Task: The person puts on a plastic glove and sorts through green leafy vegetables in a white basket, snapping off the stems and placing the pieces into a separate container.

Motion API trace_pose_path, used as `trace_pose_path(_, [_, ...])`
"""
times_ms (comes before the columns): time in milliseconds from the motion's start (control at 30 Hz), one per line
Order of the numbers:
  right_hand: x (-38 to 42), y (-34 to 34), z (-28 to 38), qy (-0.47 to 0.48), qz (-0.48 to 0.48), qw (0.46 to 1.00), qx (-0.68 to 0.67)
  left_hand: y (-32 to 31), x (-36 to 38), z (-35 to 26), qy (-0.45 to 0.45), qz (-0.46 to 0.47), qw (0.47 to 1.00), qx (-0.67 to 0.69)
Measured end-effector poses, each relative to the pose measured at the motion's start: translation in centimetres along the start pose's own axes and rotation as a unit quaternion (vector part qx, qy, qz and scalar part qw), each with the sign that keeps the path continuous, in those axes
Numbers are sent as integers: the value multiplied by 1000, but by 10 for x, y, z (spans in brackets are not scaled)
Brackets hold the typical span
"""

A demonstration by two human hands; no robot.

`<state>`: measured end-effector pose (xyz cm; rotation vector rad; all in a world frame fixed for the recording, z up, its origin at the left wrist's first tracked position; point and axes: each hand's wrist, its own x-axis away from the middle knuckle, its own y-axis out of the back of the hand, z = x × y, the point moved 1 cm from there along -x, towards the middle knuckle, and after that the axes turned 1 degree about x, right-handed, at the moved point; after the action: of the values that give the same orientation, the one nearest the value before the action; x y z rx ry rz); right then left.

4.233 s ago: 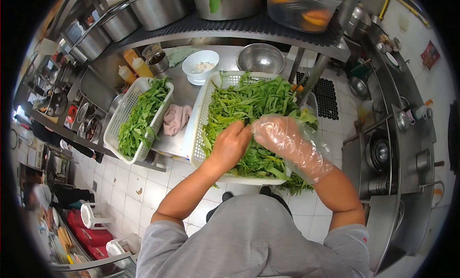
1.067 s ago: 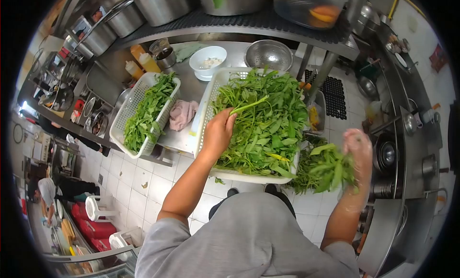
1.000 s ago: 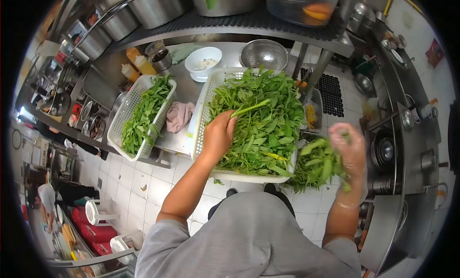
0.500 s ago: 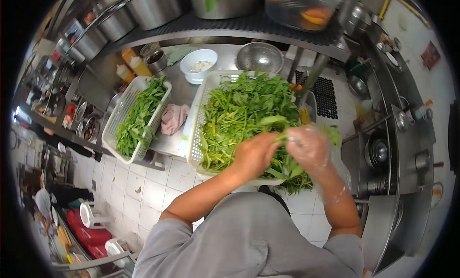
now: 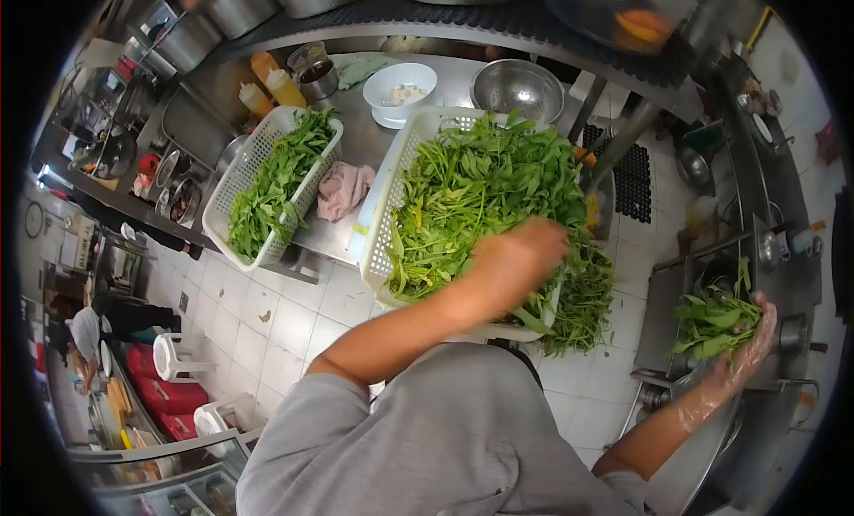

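Observation:
A large white basket [image 5: 377,249] heaped with leafy greens [image 5: 480,196] stands in front of me. Over its near right part is my left hand [image 5: 523,258], blurred by motion; its fingers are smeared, so their shape and any hold are unclear. Far out to the right, my right hand [image 5: 747,342], in a clear plastic glove, holds a bunch of greens [image 5: 716,320] against its palm and fingers. More greens [image 5: 578,294] hang at the large basket's right side. To the left, a narrower white basket [image 5: 218,218] also holds leafy greens.
Behind the baskets are a white bowl [image 5: 400,87], a steel colander [image 5: 516,91] and squeeze bottles [image 5: 285,87]. A pink cloth [image 5: 344,191] lies between the baskets. A shelf [image 5: 374,25] with pots crosses above. Metal racks [image 5: 667,311] stand right. A person [image 5: 84,334] is far left.
My hands were together over the large basket; now my right hand has swung far right with a bunch of greens. My left hand remains over the basket. The view has shifted.

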<state>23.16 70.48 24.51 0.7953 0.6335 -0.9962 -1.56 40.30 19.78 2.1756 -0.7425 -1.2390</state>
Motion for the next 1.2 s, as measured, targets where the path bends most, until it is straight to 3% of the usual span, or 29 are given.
trace_pose_path(33, [9, 1, 7, 164, 51, 985, 26, 9, 12, 29, 84, 110, 983, -121])
trace_pose_path(67, [27, -7, 14, 78, -30, 991, 106, 19, 25, 58, 120, 28, 990, -73])
trace_pose_path(100, [30, -3, 6, 75, -32, 991, 108, 28, 34, 76, 168, 20, 979, -111])
trace_pose_path(133, [31, 6, -10, -140, -72, 986, -57, 36, 41, 91, 171, 39, 973, -151])
trace_pose_path(167, [35, 10, -20, -344, -105, 907, -219, 40, 48, 102, 176, 58, 964, -191])
trace_pose_path(200, [25, -16, 12, -320, -84, 908, -256, 36, 58, 116, 177, 58, 964, -191])
trace_pose_path(300, [17, -26, 6, -355, -11, 882, -311, 28, 73, 136, 140, 87, 958, -236])
trace_pose_path(333, [15, -48, 11, -283, 78, 828, -478, 30, 71, 134, 134, 71, 961, -230])
trace_pose_path(367, [11, -59, 23, -297, 77, 812, -496, 32, 70, 132, 127, 56, 965, -223])
trace_pose_path(433, [14, -87, 43, -332, -42, 855, -395, 43, 64, 121, 153, 4, 975, -164])
trace_pose_path(467, [16, -97, 46, -331, -41, 856, -396, 50, 61, 116, 177, -48, 978, -104])
trace_pose_path(500, [17, -107, 49, -329, 13, 848, -416, 56, 59, 111, 176, -51, 977, -106])
trace_pose_path(600, [16, -127, 64, -339, 107, 825, -439, 68, 55, 94, 267, -81, 956, 89])
trace_pose_path(700, [14, -145, 90, -362, 132, 811, -441, 67, 57, 80, 285, -94, 946, 120])
trace_pose_path(767, [11, -149, 95, -353, 233, 809, -409, 64, 56, 72, 298, -86, 941, 135])
trace_pose_path(833, [7, -154, 98, -330, 270, 815, -392, 64, 52, 60, 228, -92, 965, 89])
trace_pose_path(900, [5, -169, 113, -140, 341, 911, -184, 62, 48, 48, 220, -85, 969, 75])
trace_pose_path(967, [-1, -186, 136, 78, 327, 938, -88, 54, 48, 40, 178, -62, 979, 80])
trace_pose_path(1100, [20, -210, 145, 153, 345, 925, -34, 38, 44, 8, 104, -23, 984, 142])
trace_pose_path(1167, [32, -209, 135, 167, 411, 896, 17, 34, 43, -4, 109, -8, 982, 156])
trace_pose_path(1200, [37, -206, 123, 221, 420, 877, 73, 33, 44, -7, 111, 8, 979, 173])
